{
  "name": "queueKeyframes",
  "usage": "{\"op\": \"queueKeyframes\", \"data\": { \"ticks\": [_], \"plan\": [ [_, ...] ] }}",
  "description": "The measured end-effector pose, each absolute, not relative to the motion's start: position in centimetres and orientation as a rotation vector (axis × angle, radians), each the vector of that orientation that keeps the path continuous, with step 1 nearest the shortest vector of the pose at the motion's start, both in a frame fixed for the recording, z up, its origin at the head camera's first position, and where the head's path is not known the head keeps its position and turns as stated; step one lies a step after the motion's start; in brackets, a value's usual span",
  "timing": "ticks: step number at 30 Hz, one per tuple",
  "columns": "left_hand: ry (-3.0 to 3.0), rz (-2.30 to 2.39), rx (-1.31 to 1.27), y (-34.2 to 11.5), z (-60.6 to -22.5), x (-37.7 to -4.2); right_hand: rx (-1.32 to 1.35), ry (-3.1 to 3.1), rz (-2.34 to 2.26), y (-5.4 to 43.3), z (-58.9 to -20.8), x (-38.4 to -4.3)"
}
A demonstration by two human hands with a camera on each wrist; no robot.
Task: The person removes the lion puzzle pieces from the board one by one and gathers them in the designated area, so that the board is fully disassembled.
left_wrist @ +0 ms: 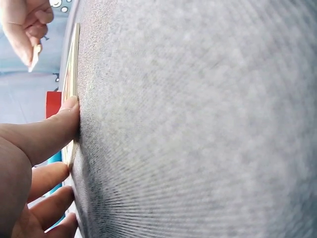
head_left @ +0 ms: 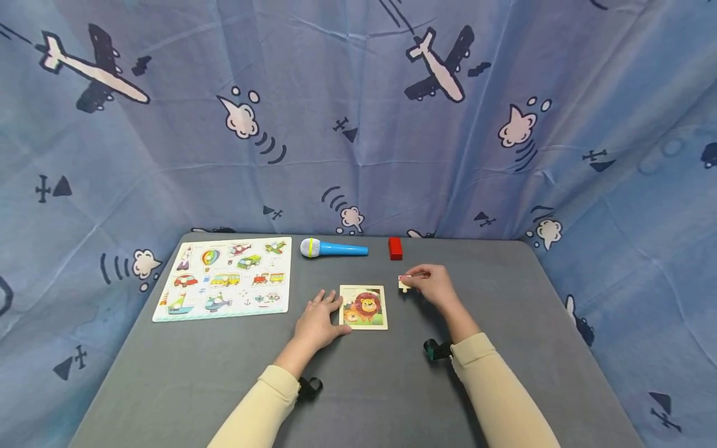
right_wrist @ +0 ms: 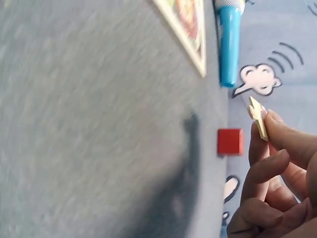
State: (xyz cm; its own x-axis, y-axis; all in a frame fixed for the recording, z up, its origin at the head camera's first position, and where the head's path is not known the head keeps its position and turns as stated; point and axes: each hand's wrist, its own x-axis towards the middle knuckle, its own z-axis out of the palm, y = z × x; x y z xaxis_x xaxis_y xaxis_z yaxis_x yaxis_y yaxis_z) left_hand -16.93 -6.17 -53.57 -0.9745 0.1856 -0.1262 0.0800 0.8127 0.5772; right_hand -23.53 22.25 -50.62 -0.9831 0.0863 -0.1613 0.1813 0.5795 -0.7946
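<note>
A small square lion puzzle [head_left: 366, 307] in a pale wooden frame lies flat on the grey table. My left hand [head_left: 317, 323] rests at its lower left corner with fingers spread. In the left wrist view, the thumb [left_wrist: 67, 121] touches the frame's edge and the index fingertip is right at the corner. To the right of the puzzle, my right hand [head_left: 432, 285] pinches a small wooden puzzle piece [right_wrist: 258, 119] between thumb and index finger. The piece is raised off the table, with its pale side and knobbed outline showing in the right wrist view.
A white board with printed vehicles [head_left: 224, 279] lies at the back left. Along the back are a blue toy microphone [head_left: 342, 249] and a red block [head_left: 395, 248]. A blue curtain with airplanes [head_left: 358, 124] hangs behind the table [head_left: 403, 398].
</note>
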Motion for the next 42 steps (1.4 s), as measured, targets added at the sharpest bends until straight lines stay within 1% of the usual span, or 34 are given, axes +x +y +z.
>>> {"op": "queueKeyframes", "data": {
  "ticks": [5, 12, 19, 24, 35, 42],
  "plan": [
    [2.823, 0.873, 0.211, -6.1, -53.6, -17.0, 0.249, 2.708, -1.326, 23.2, -51.5, -23.9],
    [2.832, 0.848, 0.22, -6.1, -53.7, -17.0, 0.209, 2.79, -1.236, 23.7, -52.8, -24.4],
    [2.825, 0.875, 0.253, -6.1, -53.6, -16.9, 0.242, 2.861, -1.132, 23.7, -53.2, -24.3],
    [2.827, 0.883, 0.249, -6.2, -53.6, -16.8, 0.248, 2.871, -1.157, 23.6, -52.5, -24.5],
    [2.824, 0.892, 0.227, -6.2, -53.4, -16.7, 0.102, 2.871, -1.257, 21.6, -50.0, -23.6],
    [2.813, 0.92, 0.207, -6.0, -53.2, -16.5, 0.046, 2.828, -1.31, 20.0, -49.9, -22.8]
  ]
}}
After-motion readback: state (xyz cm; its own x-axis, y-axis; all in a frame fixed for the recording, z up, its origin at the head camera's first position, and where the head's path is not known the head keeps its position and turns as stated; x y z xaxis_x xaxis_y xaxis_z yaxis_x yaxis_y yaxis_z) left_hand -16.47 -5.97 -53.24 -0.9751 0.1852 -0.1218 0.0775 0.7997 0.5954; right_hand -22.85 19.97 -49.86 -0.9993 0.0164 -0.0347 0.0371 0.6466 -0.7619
